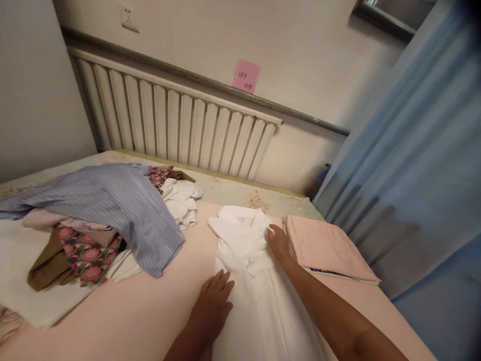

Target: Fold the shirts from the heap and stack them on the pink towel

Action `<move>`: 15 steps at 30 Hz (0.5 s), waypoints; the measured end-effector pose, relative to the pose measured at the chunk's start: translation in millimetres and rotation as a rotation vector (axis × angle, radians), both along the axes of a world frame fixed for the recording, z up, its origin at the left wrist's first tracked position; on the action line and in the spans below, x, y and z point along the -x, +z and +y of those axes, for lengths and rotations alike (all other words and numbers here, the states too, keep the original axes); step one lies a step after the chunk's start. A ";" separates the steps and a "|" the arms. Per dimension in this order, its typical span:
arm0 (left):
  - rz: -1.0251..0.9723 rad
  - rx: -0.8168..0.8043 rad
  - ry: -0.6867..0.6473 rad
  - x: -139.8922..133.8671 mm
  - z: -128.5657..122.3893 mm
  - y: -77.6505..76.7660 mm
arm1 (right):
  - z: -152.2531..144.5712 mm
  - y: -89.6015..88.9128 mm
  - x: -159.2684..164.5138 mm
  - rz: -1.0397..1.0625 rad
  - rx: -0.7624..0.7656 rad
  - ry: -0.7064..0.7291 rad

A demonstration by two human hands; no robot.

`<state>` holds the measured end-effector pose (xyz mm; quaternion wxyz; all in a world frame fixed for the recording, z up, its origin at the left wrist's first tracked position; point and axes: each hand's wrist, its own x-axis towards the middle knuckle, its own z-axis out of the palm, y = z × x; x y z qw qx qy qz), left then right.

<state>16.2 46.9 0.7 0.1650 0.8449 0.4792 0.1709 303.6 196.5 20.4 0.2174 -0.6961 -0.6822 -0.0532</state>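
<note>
A long white collared shirt (255,286) lies spread on the pink sheet, its collar towards the wall. Resting flat along its left edge is my left hand (214,303), fingers apart. My right hand (280,243) is at the shirt's right shoulder, just below the collar, its fingers bent and closed on the fabric edge. The lower end of the shirt runs out of view at the bottom.
To the left is a loose heap of clothes with a blue striped shirt (124,200) on top. A folded pink cloth (326,245) lies on the right. A radiator (180,115) stands behind the bed, and a blue curtain (406,150) hangs at the right.
</note>
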 end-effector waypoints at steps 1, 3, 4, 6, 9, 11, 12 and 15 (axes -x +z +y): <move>0.000 0.001 0.001 0.1 -0.4 0.4 | 4.6 6.2 10.6 -0.004 -0.002 0.032; -0.001 0.009 0.004 0.5 -1.2 0.3 | 13.1 15.8 35.3 -0.020 0.014 0.128; -0.001 0.015 0.004 0.7 -1.6 -0.2 | 16.7 19.3 48.3 -0.029 0.027 0.178; -0.004 0.022 0.005 1.2 -2.7 -1.3 | 22.6 23.9 73.8 -0.047 0.050 0.262; -0.016 0.022 0.009 1.9 -4.3 -1.6 | 30.4 26.6 106.4 -0.071 0.090 0.350; -0.026 0.021 0.012 2.4 -5.2 -0.2 | 36.2 27.0 123.7 -0.087 0.127 0.384; -0.030 0.022 0.012 2.6 -5.6 0.8 | 39.3 26.9 131.0 -0.095 0.148 0.390; -0.035 0.029 0.009 3.5 -6.5 2.8 | 47.5 27.2 146.2 -0.106 0.209 0.365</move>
